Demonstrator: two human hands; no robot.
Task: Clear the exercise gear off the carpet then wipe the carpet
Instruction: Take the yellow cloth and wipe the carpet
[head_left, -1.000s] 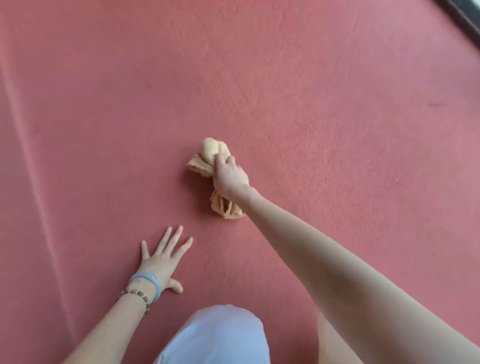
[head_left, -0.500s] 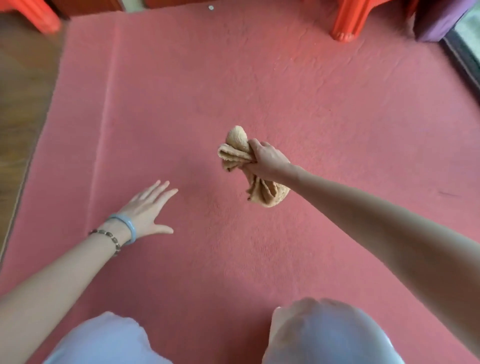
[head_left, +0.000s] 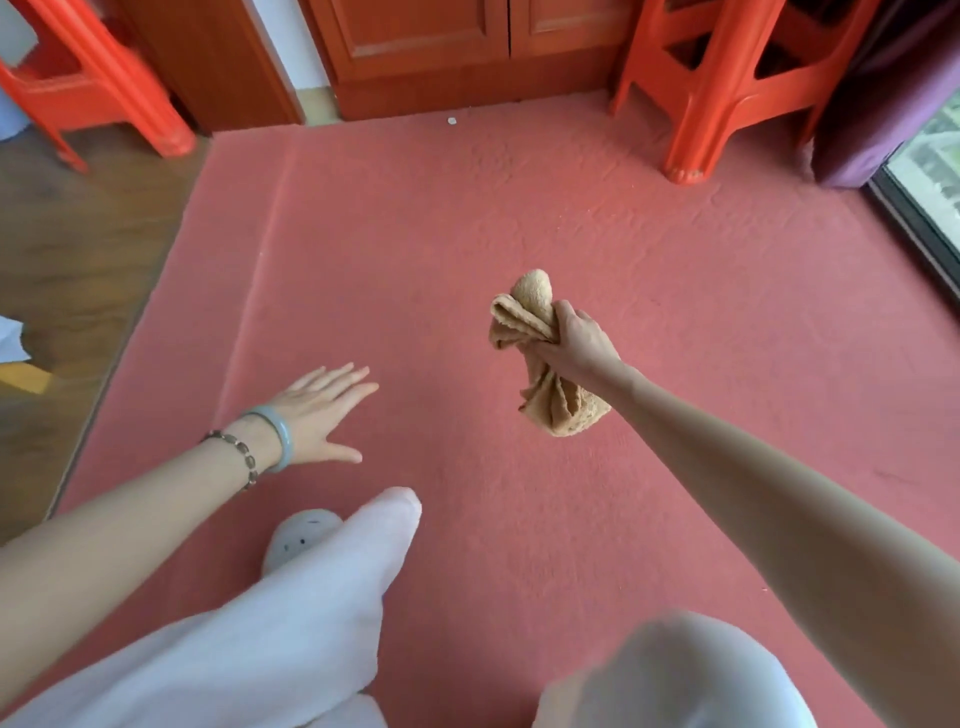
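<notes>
A red carpet (head_left: 519, 249) fills most of the head view and no exercise gear shows on it. My right hand (head_left: 576, 345) grips a bunched tan cloth (head_left: 524, 306) in the air above the carpet's middle, with the cloth's loose end hanging below my fist. My left hand (head_left: 317, 408) hovers to the left with straight, spread fingers and holds nothing. It wears a pale bangle and a bead bracelet at the wrist.
Orange plastic stools stand at the back right (head_left: 722, 88) and back left (head_left: 98, 88). A wooden cabinet (head_left: 457, 47) lines the far edge. Wood floor (head_left: 67, 249) lies left of the carpet, and a purple curtain (head_left: 883, 93) with a glass door is on the right. My white-trousered legs (head_left: 311, 597) fill the bottom.
The cloth has come up off the carpet in my right hand. My left hand lifted from the carpet. The view rose and tilted forward, bringing the stools and cabinet into sight.
</notes>
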